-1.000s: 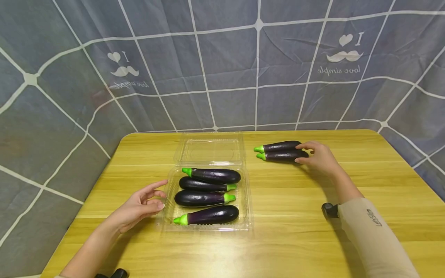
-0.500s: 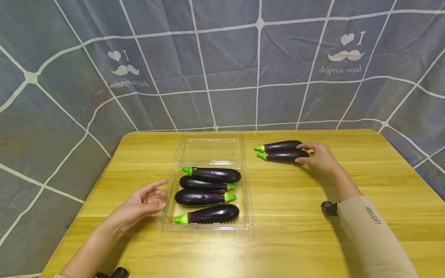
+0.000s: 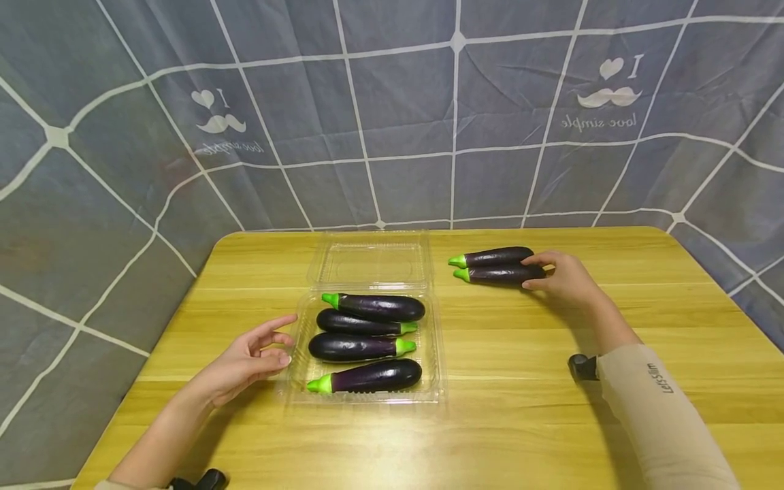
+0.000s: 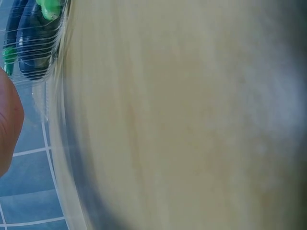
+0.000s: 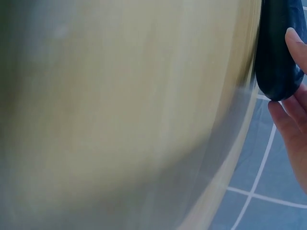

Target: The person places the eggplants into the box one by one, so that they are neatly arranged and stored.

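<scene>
Two dark purple eggplants lie side by side at the back right in the head view, green stems to the left. My right hand (image 3: 566, 278) holds the rounded end of the nearer eggplant (image 3: 499, 275), thumb on its near side and fingers round its end; the right wrist view shows this eggplant (image 5: 278, 57) close up. The farther eggplant (image 3: 496, 256) touches it. Left of centre stands a clear plastic clamshell box (image 3: 431, 381) with several eggplants in it, stems pointing both ways. My left hand (image 3: 245, 364) is at the box's left side, fingers loosely bent, fingertips right at the rim.
The box's clear lid (image 3: 370, 262) is folded back flat behind it. All of this rests on a wooden table (image 3: 508, 422). A grey cloth (image 3: 404, 122) with white lines hangs behind the table and along its sides.
</scene>
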`<state>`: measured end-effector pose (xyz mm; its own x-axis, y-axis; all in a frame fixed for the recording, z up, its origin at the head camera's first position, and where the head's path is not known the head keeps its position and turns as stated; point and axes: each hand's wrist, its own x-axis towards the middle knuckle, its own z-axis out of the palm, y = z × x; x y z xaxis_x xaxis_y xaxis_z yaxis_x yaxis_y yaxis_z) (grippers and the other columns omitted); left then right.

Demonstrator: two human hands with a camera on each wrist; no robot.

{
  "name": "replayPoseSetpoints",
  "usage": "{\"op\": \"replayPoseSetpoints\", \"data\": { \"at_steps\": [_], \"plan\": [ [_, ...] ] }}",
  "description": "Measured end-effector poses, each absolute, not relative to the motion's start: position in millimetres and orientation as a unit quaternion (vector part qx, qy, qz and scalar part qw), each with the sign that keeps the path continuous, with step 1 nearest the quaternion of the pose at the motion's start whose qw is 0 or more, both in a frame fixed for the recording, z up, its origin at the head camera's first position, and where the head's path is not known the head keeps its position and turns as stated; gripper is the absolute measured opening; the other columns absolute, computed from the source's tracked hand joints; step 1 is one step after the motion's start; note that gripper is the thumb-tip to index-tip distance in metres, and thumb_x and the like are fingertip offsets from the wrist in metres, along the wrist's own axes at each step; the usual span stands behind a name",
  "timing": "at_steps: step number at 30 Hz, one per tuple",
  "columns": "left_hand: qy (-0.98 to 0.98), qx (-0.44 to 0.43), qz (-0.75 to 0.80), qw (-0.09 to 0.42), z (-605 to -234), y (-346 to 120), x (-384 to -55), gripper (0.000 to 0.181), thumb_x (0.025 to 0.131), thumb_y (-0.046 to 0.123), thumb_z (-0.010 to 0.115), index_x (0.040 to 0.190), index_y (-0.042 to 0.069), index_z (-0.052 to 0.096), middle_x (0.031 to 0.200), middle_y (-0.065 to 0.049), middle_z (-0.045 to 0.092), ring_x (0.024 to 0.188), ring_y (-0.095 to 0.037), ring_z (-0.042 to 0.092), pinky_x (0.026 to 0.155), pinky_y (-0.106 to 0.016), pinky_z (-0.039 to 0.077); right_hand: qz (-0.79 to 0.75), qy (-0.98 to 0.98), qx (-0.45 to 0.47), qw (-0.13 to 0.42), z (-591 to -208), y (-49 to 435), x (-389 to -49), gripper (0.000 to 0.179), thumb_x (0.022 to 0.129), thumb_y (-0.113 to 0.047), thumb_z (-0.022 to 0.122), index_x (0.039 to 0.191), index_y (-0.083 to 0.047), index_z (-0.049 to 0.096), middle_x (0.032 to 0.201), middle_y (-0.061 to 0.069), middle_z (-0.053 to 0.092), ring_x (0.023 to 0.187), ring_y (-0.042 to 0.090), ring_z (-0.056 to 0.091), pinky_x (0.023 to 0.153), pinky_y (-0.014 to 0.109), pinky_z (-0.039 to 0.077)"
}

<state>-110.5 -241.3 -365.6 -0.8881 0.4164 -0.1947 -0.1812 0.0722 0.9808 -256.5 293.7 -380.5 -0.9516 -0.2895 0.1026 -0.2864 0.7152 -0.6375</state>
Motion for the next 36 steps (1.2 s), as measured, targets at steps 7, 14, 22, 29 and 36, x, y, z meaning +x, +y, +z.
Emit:
{"op": "replayPoseSetpoints", "data": {
  "at_steps": [7, 14, 22, 29, 36],
  "plan": [
    [0.700, 0.079, 0.674, 0.222, -365.5, -241.2, -110.2, 0.062, 0.088, 0.000, 0.059, 0.144, 0.013, 0.033, 0.113, -0.007, 0.046, 0.086, -0.008, 0.056, 0.077, -0.025, 0.051, -0.339, 0.928, -0.156, 0.015, -377.5, 293.2, -256.0, 0.041, 0.077, -0.009, 0.075, 0.115, 0.002, 0.062, 0.117, 0.028, 0.055, 0.095, 0.039, 0.060, 0.080, 0.046, 0.050],
    [0.702, 0.073, 0.672, 0.223, -366.7, -241.5, -111.1, 0.063, 0.088, 0.001, 0.059, 0.144, 0.013, 0.033, 0.113, -0.007, 0.046, 0.087, -0.009, 0.056, 0.077, -0.025, 0.050, -0.334, 0.928, -0.166, 0.015, -376.0, 293.7, -254.7, 0.041, 0.078, -0.011, 0.075, 0.114, 0.002, 0.062, 0.116, 0.028, 0.056, 0.100, 0.040, 0.057, 0.081, 0.047, 0.049],
    [0.701, 0.076, 0.673, 0.223, -366.2, -241.5, -110.6, 0.064, 0.088, 0.000, 0.059, 0.145, 0.012, 0.031, 0.113, -0.007, 0.045, 0.087, -0.009, 0.056, 0.077, -0.025, 0.051, -0.328, 0.928, -0.176, 0.013, -376.5, 293.9, -252.5, 0.041, 0.078, -0.014, 0.076, 0.114, 0.002, 0.063, 0.114, 0.028, 0.057, 0.098, 0.039, 0.059, 0.079, 0.046, 0.050],
    [0.695, 0.083, 0.678, 0.223, -367.5, -242.2, -110.1, 0.063, 0.088, -0.001, 0.059, 0.144, 0.013, 0.033, 0.113, -0.007, 0.046, 0.086, -0.008, 0.056, 0.077, -0.024, 0.051, -0.332, 0.926, -0.179, 0.025, -376.3, 293.6, -247.4, 0.043, 0.080, -0.020, 0.075, 0.115, 0.002, 0.062, 0.114, 0.028, 0.056, 0.091, 0.038, 0.062, 0.075, 0.042, 0.052],
    [0.695, 0.083, 0.679, 0.222, -367.7, -241.8, -110.3, 0.063, 0.088, -0.001, 0.059, 0.144, 0.013, 0.034, 0.113, -0.007, 0.046, 0.085, -0.008, 0.056, 0.075, -0.023, 0.050, -0.334, 0.925, -0.179, 0.026, -375.9, 291.8, -241.3, 0.043, 0.079, -0.018, 0.076, 0.114, 0.002, 0.063, 0.113, 0.026, 0.058, 0.092, 0.037, 0.062, 0.075, 0.041, 0.053]
  ]
}}
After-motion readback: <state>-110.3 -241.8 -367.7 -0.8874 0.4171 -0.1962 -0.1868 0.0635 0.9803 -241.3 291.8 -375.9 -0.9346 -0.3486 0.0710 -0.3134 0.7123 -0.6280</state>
